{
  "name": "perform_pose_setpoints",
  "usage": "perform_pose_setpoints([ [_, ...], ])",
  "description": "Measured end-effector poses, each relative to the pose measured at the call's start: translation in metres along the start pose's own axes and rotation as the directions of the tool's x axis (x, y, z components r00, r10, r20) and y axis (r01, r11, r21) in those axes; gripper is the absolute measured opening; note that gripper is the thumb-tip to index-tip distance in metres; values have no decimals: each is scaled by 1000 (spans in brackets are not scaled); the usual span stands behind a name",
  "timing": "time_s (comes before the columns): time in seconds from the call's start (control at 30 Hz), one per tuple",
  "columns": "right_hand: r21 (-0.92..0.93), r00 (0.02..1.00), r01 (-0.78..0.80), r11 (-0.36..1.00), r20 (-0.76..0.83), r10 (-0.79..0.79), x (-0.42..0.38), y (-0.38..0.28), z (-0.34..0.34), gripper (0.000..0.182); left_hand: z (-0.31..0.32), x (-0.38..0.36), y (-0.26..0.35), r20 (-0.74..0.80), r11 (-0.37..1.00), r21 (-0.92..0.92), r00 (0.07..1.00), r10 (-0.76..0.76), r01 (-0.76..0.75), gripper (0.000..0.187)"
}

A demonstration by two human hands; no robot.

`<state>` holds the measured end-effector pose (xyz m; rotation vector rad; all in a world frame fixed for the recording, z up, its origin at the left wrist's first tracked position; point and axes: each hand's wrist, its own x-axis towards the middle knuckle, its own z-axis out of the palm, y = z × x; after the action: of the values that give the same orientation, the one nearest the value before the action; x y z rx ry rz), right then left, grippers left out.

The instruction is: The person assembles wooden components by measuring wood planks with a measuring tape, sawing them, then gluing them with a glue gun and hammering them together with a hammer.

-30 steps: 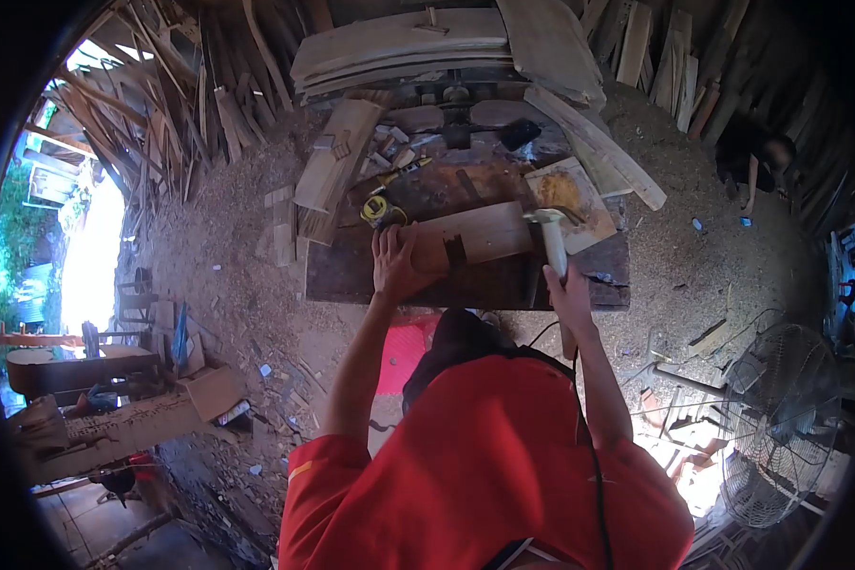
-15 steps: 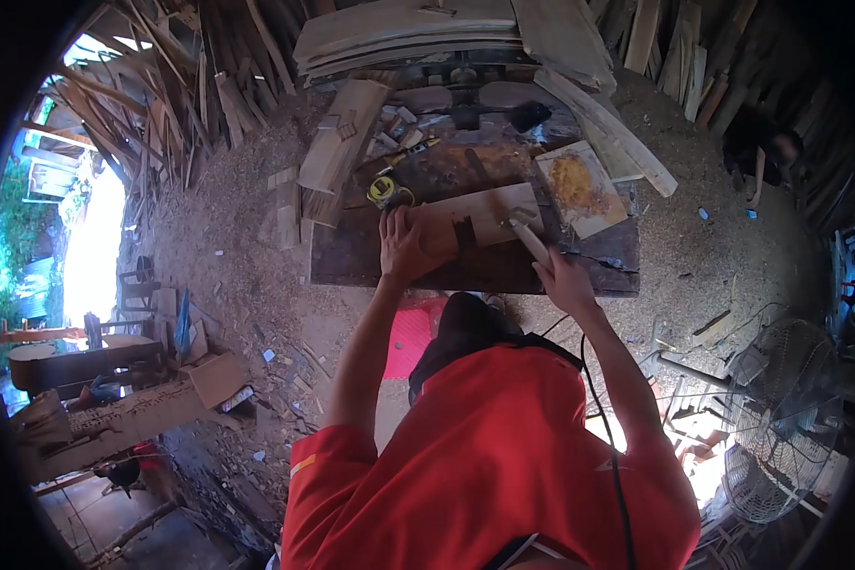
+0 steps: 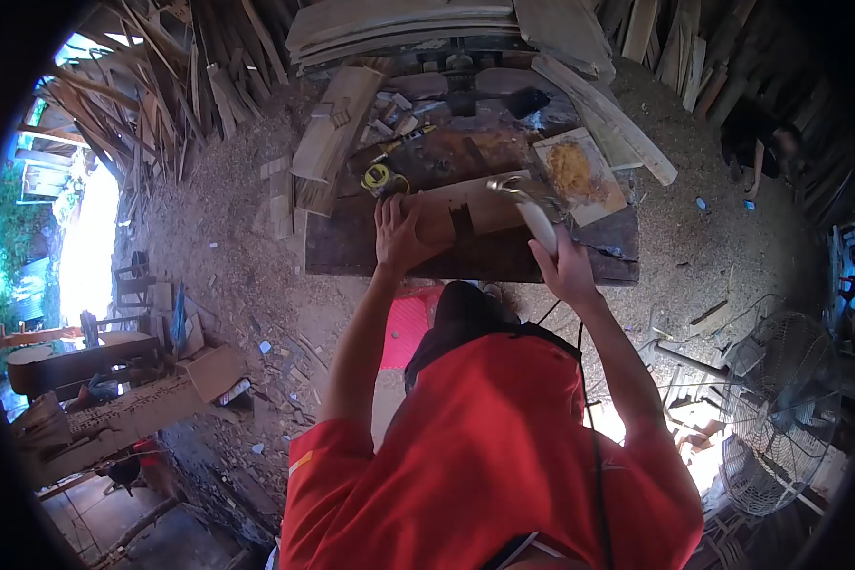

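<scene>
In my right hand [image 3: 568,271] is a hammer [image 3: 539,226], gripped by its pale handle, with the shiny metal head raised over the right part of a wooden board [image 3: 496,213]. The board lies across the dark workbench [image 3: 351,245] and has a dark patch or notch near its middle. My left hand [image 3: 401,237] rests on the board's left end, fingers stretched out and thumb spread along it. Just beyond those fingers sits a yellow tape measure [image 3: 376,177]. Whether a nail or other small piece is under the hammer cannot be made out.
A square board with an orange-brown stain [image 3: 579,176] lies at the bench's right. Stacked planks [image 3: 337,123] and small offcuts are at its left. A wire fan [image 3: 779,408] stands at right. Another person [image 3: 765,152] is at the far right.
My right hand and the hammer have turned, and the hammer head now shows clearly, lifted over the board. The left hand stays at the board's left end. The view has shifted slightly.
</scene>
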<state>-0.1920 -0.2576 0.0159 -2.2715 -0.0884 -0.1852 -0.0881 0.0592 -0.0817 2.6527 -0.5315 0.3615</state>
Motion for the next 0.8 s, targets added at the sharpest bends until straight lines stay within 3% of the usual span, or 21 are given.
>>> perform_pose_setpoints([
  [0.03,39,1000,0,999,-28,1,-2,5,3,35,0,1,0,1,1000,-4,1000,-3,3,113],
  [0.13,-285,990,-9,958,133,49,-6,42,20,35,1,5,-2,14,1000,-6,1000,-4,4,113],
  [0.23,-348,990,77,934,139,-30,-5,45,21,33,0,2,-1,24,1000,13,1000,-7,6,114],
  [0.33,-214,998,-1,977,58,13,-4,20,6,32,0,0,-1,22,1000,17,1000,-8,7,114],
  [0.43,-151,999,42,988,-15,-45,-10,33,16,29,1,1,-1,10,1000,18,1000,-6,6,114],
  [0.53,-455,986,90,886,169,-13,-13,51,24,27,0,2,-2,-14,1000,19,1000,11,-11,114],
  [0.73,-314,992,127,941,29,-124,-20,19,15,29,1,1,0,-14,1000,7,1000,-1,2,113],
  [0.8,-474,979,63,878,202,38,-18,49,25,30,-2,3,0,-21,1000,3,1000,4,-4,112],
])
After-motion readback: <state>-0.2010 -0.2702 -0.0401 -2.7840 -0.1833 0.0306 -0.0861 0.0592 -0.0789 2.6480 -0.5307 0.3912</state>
